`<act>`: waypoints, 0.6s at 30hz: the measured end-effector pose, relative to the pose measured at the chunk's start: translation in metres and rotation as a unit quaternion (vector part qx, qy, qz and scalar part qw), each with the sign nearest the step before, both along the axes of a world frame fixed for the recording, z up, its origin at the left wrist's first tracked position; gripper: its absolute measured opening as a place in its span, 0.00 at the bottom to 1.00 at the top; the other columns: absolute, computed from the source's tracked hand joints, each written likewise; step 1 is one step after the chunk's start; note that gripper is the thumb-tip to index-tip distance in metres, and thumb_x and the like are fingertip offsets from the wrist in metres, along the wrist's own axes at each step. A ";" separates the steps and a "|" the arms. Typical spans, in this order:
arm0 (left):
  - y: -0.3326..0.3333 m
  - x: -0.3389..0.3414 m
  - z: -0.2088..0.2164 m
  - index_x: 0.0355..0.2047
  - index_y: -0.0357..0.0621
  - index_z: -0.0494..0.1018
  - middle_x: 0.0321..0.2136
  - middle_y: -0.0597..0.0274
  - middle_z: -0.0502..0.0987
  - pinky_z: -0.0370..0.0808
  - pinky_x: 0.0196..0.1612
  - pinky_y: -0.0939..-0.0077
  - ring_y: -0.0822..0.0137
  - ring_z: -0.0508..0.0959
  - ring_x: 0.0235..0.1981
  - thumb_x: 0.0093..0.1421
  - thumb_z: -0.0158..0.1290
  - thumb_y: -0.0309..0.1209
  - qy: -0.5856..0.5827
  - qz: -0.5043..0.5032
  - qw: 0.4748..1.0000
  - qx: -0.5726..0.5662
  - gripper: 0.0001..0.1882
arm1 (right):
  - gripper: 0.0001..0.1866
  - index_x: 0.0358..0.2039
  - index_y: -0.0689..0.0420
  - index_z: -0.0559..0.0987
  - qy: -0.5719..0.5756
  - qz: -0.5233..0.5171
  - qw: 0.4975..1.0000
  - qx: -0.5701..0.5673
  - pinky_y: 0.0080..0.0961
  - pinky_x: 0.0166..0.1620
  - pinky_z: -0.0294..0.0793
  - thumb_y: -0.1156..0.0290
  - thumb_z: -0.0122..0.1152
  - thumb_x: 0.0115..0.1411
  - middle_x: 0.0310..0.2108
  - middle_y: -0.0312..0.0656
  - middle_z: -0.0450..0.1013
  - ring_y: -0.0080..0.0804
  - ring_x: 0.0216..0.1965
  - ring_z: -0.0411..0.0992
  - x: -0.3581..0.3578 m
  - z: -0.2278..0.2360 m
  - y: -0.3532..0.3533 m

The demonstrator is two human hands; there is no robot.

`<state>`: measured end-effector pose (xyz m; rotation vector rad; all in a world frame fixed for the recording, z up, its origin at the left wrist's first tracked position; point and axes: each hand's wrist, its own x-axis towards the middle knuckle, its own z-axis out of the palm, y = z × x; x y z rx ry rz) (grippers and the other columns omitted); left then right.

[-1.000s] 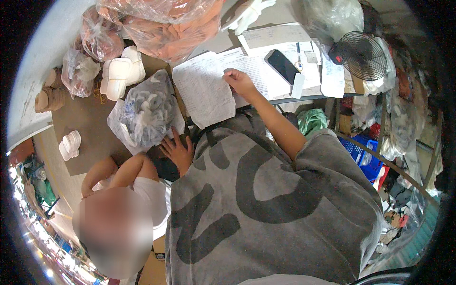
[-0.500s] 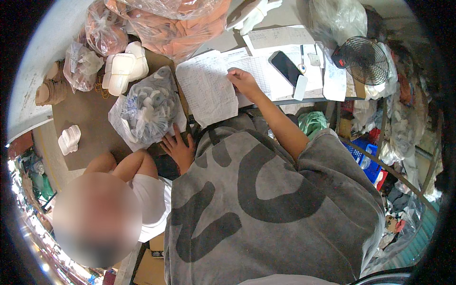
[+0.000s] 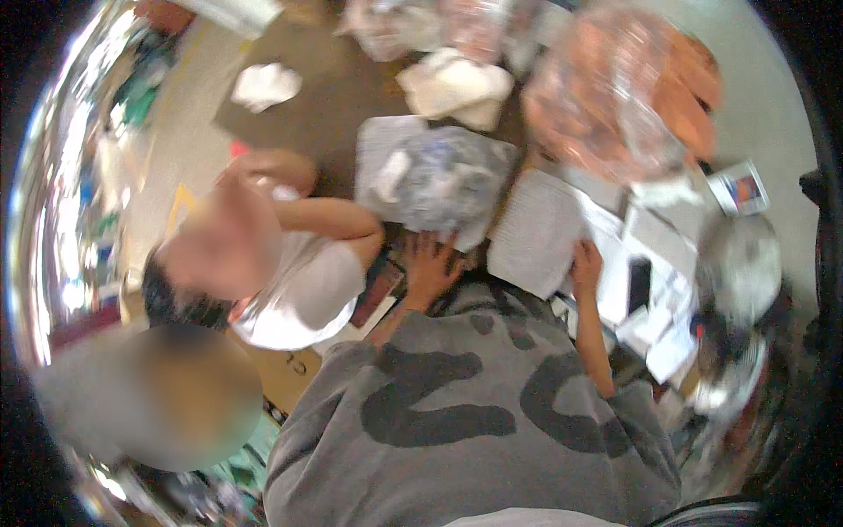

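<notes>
My left hand (image 3: 430, 268) is open, its fingers spread at the table's near edge. The fingertips reach the lower rim of a clear plastic bag (image 3: 448, 180) full of small pale and grey pieces, which lies on a light sheet. My right hand (image 3: 586, 266) is closed on the right edge of a written paper sheet (image 3: 537, 233), fingers bent around that edge. This sheet overlaps other white papers on the table. A dark phone (image 3: 640, 285) lies on those papers, right of my right hand. Motion blur hides fine detail.
A person in a white shirt (image 3: 312, 303) sits close on my left, arms at the brown table (image 3: 329, 97). A stack of cream pads (image 3: 455, 86) and a large bag of orange material (image 3: 619, 92) lie farther back. A wire fan (image 3: 742, 325) stands at the right.
My view has swung to the left, so the table and papers appear turned and farther right. More of the people on my left shows. My hands keep about the same places on the table.
</notes>
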<state>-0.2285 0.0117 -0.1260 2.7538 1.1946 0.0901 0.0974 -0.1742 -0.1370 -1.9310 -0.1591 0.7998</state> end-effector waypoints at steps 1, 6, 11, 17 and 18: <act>0.000 0.002 0.003 0.72 0.67 0.62 0.64 0.41 0.66 0.49 0.70 0.29 0.32 0.62 0.66 0.63 0.53 0.56 -0.019 0.008 0.999 -0.032 0.37 | 0.14 0.45 0.60 0.79 -0.010 -0.001 0.996 0.090 0.18 0.25 0.61 0.62 0.60 0.69 0.30 0.31 0.73 0.17 0.24 0.65 -0.001 -0.002 0.001; 0.001 0.002 0.017 0.71 0.70 0.61 0.64 0.45 0.67 0.47 0.74 0.39 0.42 0.60 0.70 0.63 0.54 0.52 -0.024 0.026 0.996 -0.079 0.36 | 0.08 0.44 0.58 0.77 0.018 0.005 0.997 0.076 0.17 0.25 0.62 0.68 0.58 0.71 0.28 0.28 0.72 0.14 0.23 0.63 -0.002 -0.004 -0.003; -0.001 0.007 0.012 0.71 0.71 0.61 0.64 0.48 0.68 0.45 0.75 0.39 0.44 0.60 0.71 0.58 0.58 0.53 -0.029 0.049 0.994 -0.093 0.40 | 0.06 0.44 0.59 0.77 0.049 -0.007 0.997 0.050 0.16 0.28 0.65 0.71 0.58 0.71 0.29 0.29 0.71 0.14 0.26 0.66 -0.001 -0.003 -0.009; -0.010 0.003 0.001 0.70 0.71 0.62 0.64 0.48 0.68 0.46 0.75 0.43 0.46 0.61 0.70 0.56 0.60 0.52 -0.040 0.081 0.989 -0.115 0.41 | 0.06 0.43 0.60 0.76 -0.140 0.093 0.985 0.047 0.15 0.28 0.62 0.71 0.56 0.72 0.29 0.29 0.71 0.13 0.26 0.65 -0.003 -0.001 -0.013; -0.012 0.003 -0.002 0.70 0.71 0.63 0.64 0.48 0.68 0.46 0.75 0.44 0.46 0.62 0.70 0.55 0.61 0.52 -0.044 0.084 0.990 -0.109 0.41 | 0.06 0.44 0.60 0.76 -0.107 0.086 0.989 0.051 0.15 0.28 0.63 0.71 0.56 0.72 0.29 0.29 0.72 0.13 0.26 0.65 -0.003 -0.001 -0.015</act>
